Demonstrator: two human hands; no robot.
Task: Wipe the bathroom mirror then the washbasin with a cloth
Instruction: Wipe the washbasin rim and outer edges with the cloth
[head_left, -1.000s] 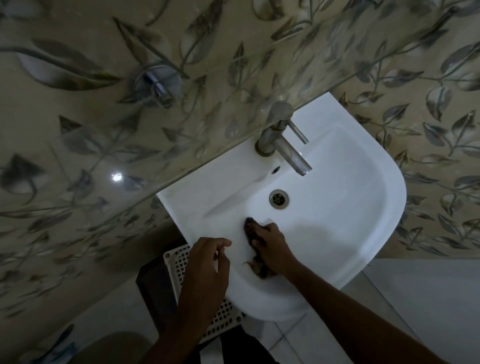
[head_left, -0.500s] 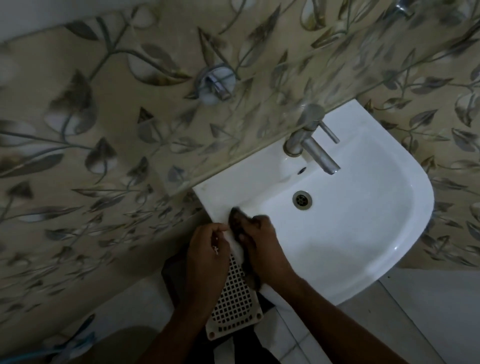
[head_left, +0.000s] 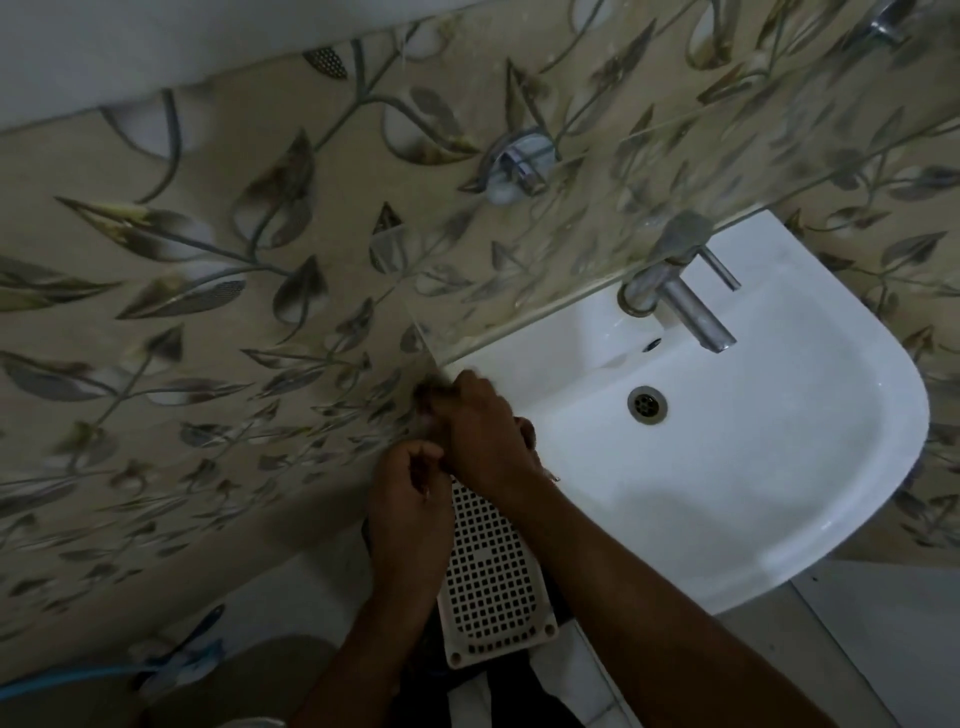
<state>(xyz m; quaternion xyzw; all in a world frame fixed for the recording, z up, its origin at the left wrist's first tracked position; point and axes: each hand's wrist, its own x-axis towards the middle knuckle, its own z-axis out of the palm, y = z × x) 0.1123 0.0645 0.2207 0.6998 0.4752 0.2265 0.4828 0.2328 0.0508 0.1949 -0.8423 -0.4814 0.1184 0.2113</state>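
The right hand (head_left: 480, 431) presses down at the left corner of the white ceramic washbasin (head_left: 779, 467), fingers curled; the dark cloth (head_left: 527, 431) barely shows beneath it, so the grip looks likely but blurred. The left hand (head_left: 410, 499) hovers beside it, loosely curled, apparently empty. Good wiping here means flat, firm pressure along the rim, working toward the round metal drain (head_left: 647, 404).

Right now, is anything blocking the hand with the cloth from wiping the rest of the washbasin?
Nothing visible does. The right hand is at the washbasin's left corner, and the bowl beyond it is bare apart from the drain. Only the tap overhangs the back.
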